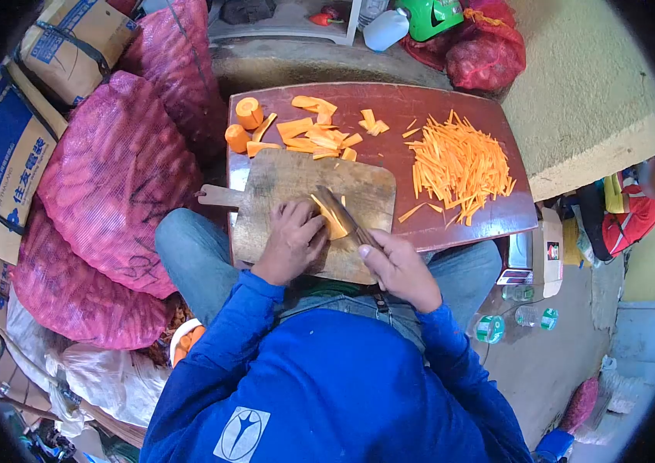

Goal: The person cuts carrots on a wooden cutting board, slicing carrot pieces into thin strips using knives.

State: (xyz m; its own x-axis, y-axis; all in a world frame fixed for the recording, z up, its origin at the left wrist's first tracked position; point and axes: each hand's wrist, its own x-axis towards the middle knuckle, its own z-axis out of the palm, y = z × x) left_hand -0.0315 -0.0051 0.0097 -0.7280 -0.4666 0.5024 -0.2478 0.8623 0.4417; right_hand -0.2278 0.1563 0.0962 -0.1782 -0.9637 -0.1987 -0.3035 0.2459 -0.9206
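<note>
On the wooden cutting board (266,181), my left hand (292,239) presses with bent fingers against a piece of carrot (335,225). My right hand (402,268) is closed around the handle of a knife (345,216), whose blade lies along the carrot. Behind the board are carrot slices (318,137) in a loose heap and two thick carrot chunks (249,113). To the right, a large pile of carrot sticks (460,166) rests on the dark red table (389,104).
Pink mesh sacks (115,181) and taped cardboard boxes (3,154) are stacked at the left. A white container (182,339) with orange pieces stands by my left leg. Plastic bottles (489,329) are on the floor at right, near a concrete wall (597,85).
</note>
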